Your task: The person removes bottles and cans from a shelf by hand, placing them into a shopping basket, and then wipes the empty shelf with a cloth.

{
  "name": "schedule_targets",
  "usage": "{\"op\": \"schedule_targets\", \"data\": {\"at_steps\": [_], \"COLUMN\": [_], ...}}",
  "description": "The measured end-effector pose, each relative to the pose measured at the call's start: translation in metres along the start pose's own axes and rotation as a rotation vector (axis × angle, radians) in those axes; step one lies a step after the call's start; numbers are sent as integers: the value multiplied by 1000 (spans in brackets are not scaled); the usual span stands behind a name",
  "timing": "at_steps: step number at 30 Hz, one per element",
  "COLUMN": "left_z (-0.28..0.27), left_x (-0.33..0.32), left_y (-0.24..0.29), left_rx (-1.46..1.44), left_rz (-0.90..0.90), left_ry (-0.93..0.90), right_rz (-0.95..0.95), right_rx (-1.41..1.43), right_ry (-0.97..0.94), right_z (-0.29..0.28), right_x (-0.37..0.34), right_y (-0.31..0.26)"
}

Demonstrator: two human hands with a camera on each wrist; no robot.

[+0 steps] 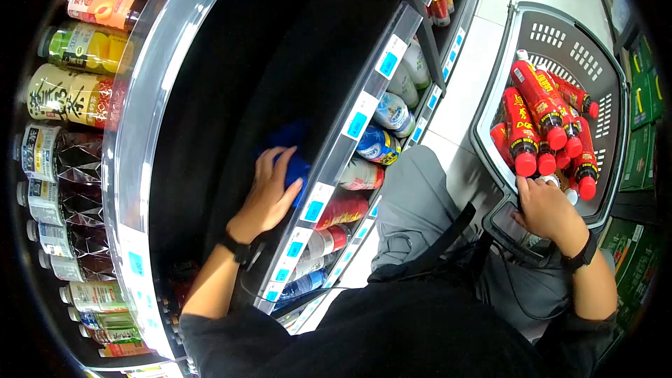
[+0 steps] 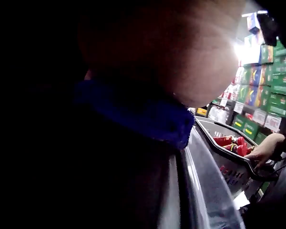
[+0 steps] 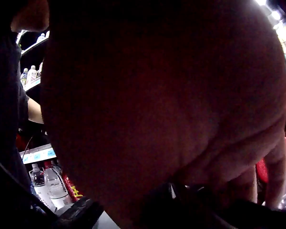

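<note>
In the head view my left hand [image 1: 264, 192] holds a bunched blue cloth [image 1: 297, 171] against the dark shelf board [image 1: 231, 98], just behind its price-tag edge. Blue fabric shows between thumb and fingers and past the fingertips. The left wrist view has the same cloth [image 2: 138, 114] under the shadowed palm. My right hand [image 1: 553, 210] grips the near rim of a grey shopping basket [image 1: 514, 49], fingers over the inside and thumb outside. Several red bottles with red caps [image 1: 535, 94] lie piled in it, close to those fingertips. In the right wrist view the palm [image 3: 167, 109] covers most of the picture.
Drink bottles [image 1: 84, 101] line the shelf on the left. More bottles [image 1: 343, 210] stand on the lower shelf, below the price-tag strip [image 1: 360, 115]. Green cartons [image 1: 640, 147] are stacked beyond the basket. A thin cable [image 1: 245, 287] hangs near the left forearm.
</note>
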State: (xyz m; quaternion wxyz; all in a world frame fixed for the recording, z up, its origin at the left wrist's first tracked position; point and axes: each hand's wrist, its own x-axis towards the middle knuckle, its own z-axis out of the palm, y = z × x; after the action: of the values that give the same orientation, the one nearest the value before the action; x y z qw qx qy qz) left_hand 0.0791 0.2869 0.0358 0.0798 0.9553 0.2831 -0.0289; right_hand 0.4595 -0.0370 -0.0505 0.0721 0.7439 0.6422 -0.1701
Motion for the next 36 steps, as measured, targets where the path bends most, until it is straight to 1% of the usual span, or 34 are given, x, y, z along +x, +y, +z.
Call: {"op": "schedule_targets", "data": {"at_steps": [2, 3, 5, 6, 8, 12, 13, 14, 17, 18, 20, 21, 23, 24, 26, 28, 29, 30, 31, 32, 33, 34, 35, 36], "left_z": [-3, -2, 0, 2, 7, 2, 6, 7, 13, 14, 11, 10, 10, 8, 5, 16, 18, 16, 22, 27, 14, 26, 30, 34], "left_x": [32, 47, 77, 90, 110, 136, 142, 146, 158, 157, 153, 148, 135, 126, 92, 46, 22, 0, -24, -54, -62, -86, -95, -102], "left_y": [4, 5, 8, 10, 13, 6, 1, -4, -31, -37, -53, -61, -78, -89, -113, -142, -149, -152, -176, -202, -161, -190, -203, -213], "left_rx": [-2, -3, 13, 12, 98, 257, 300, 295, 338, 314, 276, 274, 256, 258, 697, 656, 346, 169, 59, 9, -58, -25, -20, -18], "left_rz": [167, 170, 246, 251, 307, 347, 308, 301, 50, -43, -147, -153, -319, -321, -179, -252, -437, -603, -814, -831, -976, -990, -986, -932], "left_ry": [30, 33, 120, 121, 215, 165, 198, 192, 257, 244, 199, 196, 177, 173, -161, -109, -6, 24, -8, -54, 9, 6, 5, 28], "right_rz": [6, 17, 33, 45, 57, 104, 120, 115, 108, 106, 127, 122, 137, 134, 126, 108, 98, 92, 68, 43, 44, 44, 43, 47], "right_rx": [-11, -8, -4, -13, -17, -32, -28, -28, -42, -44, -65, -66, -70, -68, -131, -99, -77, -77, -50, -23, -15, -5, 3, 6], "right_ry": [-4, -16, -27, -53, -86, -151, -178, -187, -204, -212, -236, -240, -257, -260, -254, -227, -196, -194, -156, -118, -114, -109, -106, -107], "right_z": [-1, -2, -4, -6, -7, -9, -11, -12, -12, -11, -12, -12, -11, -9, -4, -6, -7, -7, -7, -6, -7, -9, -10, -10], "right_x": [1, 1, 3, 5, 7, 12, 12, 13, 14, 15, 17, 17, 18, 18, 18, 15, 14, 13, 10, 9, 8, 6, 4, 2], "right_y": [-1, -2, -5, -6, -9, -12, -13, -14, -12, -13, -14, -14, -14, -12, -9, -10, -8, -7, -5, -3, -3, -3, -3, -3]}}
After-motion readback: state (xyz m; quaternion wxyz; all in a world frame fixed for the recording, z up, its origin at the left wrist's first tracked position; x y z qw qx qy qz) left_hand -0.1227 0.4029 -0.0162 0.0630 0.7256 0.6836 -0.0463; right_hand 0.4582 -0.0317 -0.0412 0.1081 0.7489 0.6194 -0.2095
